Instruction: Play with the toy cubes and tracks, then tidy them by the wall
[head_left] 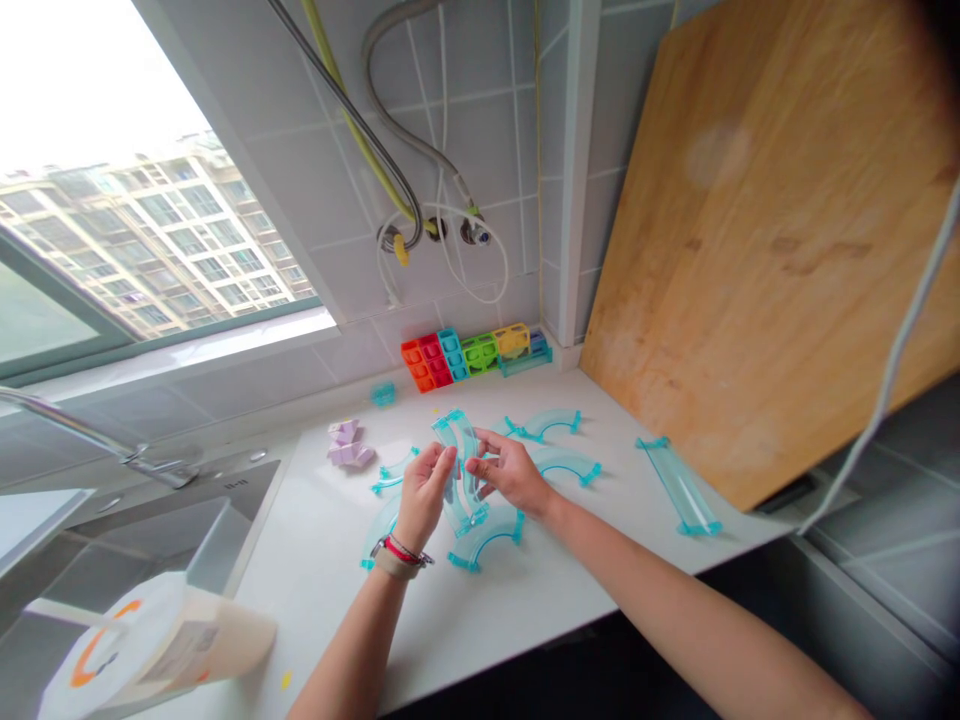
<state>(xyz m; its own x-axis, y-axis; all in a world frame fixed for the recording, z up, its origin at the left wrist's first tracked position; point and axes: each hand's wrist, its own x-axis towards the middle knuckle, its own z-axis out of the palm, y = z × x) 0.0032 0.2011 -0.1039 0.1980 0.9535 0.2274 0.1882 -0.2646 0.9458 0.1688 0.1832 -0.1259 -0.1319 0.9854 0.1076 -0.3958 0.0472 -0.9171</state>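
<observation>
Both my hands hold clear teal track pieces (459, 462) above the white countertop (480, 590). My left hand (426, 492), with a red band and a watch at the wrist, pinches one piece from the left. My right hand (513, 470) grips from the right. The held pieces appear to be straight ramps, lifted and tilted. Curved teal track pieces lie around the hands: one (486, 538) just below them, one (394, 470) to the left, two (546, 422) (570, 465) to the right. A straight teal ramp (681, 486) lies further right.
A row of colourful blocks (474, 355) stands against the tiled back wall. Pale purple pieces (348, 444) lie at the left. A large wooden board (772, 250) leans at the right. A sink (172, 530) with a tap (97, 440) is at the left, a white cup (150, 650) in front.
</observation>
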